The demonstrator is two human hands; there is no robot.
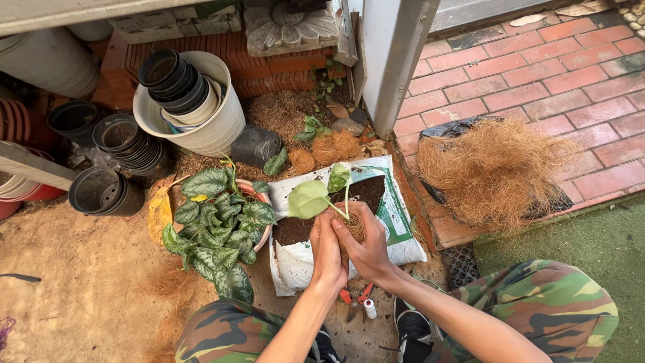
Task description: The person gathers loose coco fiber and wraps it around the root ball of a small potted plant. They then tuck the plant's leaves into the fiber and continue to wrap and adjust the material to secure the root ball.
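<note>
Both of my hands are cupped together around the root ball of a small green cutting wrapped in brown coconut fibre. My left hand presses the ball from the left and my right hand wraps it from the right. Two pale leaves of the cutting stand up above my fingers. Under my hands lies an opened white bag of dark potting soil. A potted plant with spotted green leaves stands just left of the bag.
A heap of coconut fibre lies on black sheet over the brick paving at right. Stacked black nursery pots and a white tub of pots stand at the back left. Red-handled snips and a small white bottle lie between my knees.
</note>
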